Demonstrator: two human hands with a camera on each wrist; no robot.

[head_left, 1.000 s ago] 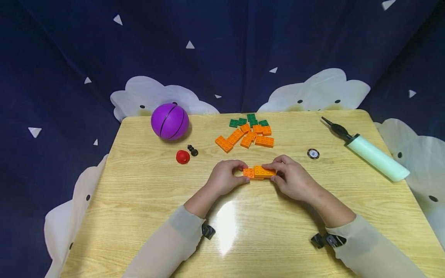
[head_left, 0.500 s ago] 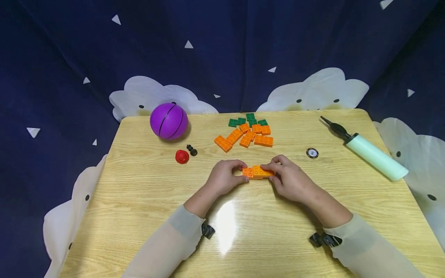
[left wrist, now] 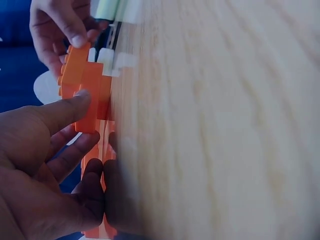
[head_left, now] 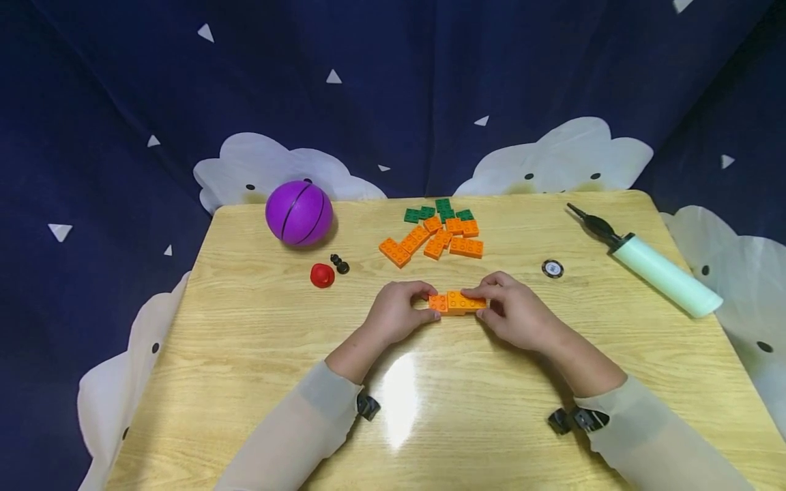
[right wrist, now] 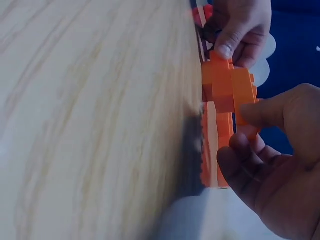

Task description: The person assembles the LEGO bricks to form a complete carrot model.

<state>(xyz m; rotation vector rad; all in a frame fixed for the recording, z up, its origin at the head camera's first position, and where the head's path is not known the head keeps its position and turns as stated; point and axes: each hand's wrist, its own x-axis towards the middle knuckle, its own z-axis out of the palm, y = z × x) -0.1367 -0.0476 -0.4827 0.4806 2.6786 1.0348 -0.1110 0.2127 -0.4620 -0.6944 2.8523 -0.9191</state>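
Several orange toy building bricks form a stepped stack in front of the person, with an upper brick (head_left: 456,300) jutting to the right over a middle brick (left wrist: 92,80). A lower brick (left wrist: 105,95) sits under them at the tabletop. The left hand (head_left: 399,314) pinches the left end of the middle brick between thumb and fingers. On the other side, the right hand (head_left: 516,317) pinches the right end of the upper brick, thumb in front and fingers behind. Fingertips cover parts of both ends.
Loose orange bricks (head_left: 467,248) and green bricks (head_left: 413,215) lie behind the stack. At left are a purple ball (head_left: 299,213), a red hat-shaped piece (head_left: 322,275) and a black chess-like pawn (head_left: 341,266). A round chip (head_left: 552,269) and a hand pump (head_left: 666,276) lie right.
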